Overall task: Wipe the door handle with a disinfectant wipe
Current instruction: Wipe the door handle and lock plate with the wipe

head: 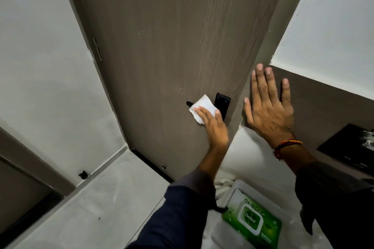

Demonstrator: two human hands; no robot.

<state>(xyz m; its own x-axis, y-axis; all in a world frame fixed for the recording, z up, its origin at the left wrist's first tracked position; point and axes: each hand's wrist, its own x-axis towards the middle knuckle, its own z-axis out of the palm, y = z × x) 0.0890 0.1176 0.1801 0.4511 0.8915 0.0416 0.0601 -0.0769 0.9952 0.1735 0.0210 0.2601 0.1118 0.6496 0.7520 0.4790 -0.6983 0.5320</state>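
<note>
Door handle (pixel 189 103) lever points left | left hand (pixel 212 123) presses wipe (pixel 203 107) | right hand (pixel 267 107) splayed, empty

Left hand (pixel 212 125) reaches forward, fingers pressed flat; right hand (pixel 269 107) raised, fingers spread wide.

A: What else can I see down here? There's a green pack of Dettol (pixel 252 220) near my feet, lying in a white tray (pixel 238 185).

B: Anything on the floor?

A: Pale grey floor (pixel 105 198) with a little black doorstop (pixel 83 174) at the foot of the white wall (pixel 46 79). Off to the right there's a black panel (pixel 344 147) on the brown wall.
</note>
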